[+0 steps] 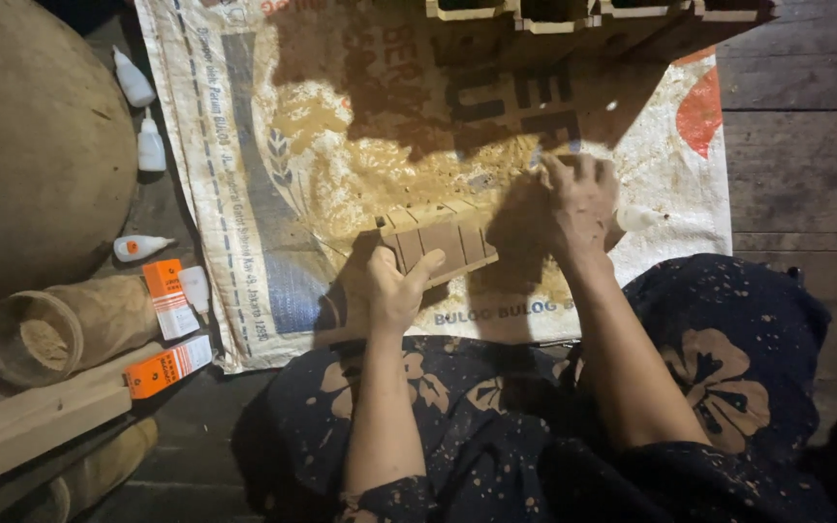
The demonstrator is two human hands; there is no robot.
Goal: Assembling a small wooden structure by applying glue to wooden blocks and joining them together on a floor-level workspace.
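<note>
Head camera looks down at a person seated on a dark plank floor [806,145], with a printed woven sack [273,194] spread out in front. The left hand [396,291] has its grip clenched around the near end of a ridged wooden block [443,244], thumb on top; the block lies on the sack at center frame. At two o'clock from it, the right hand [581,201] presses down on the sack, fingers curled; whether its grip clasps anything cannot be told. Sawdust [380,165] covers the sack around both hands. At nine o'clock lie small white glue bottles [150,145], orange-and-white boxes [169,295] and a sawdust-filled jar [46,334].
</note>
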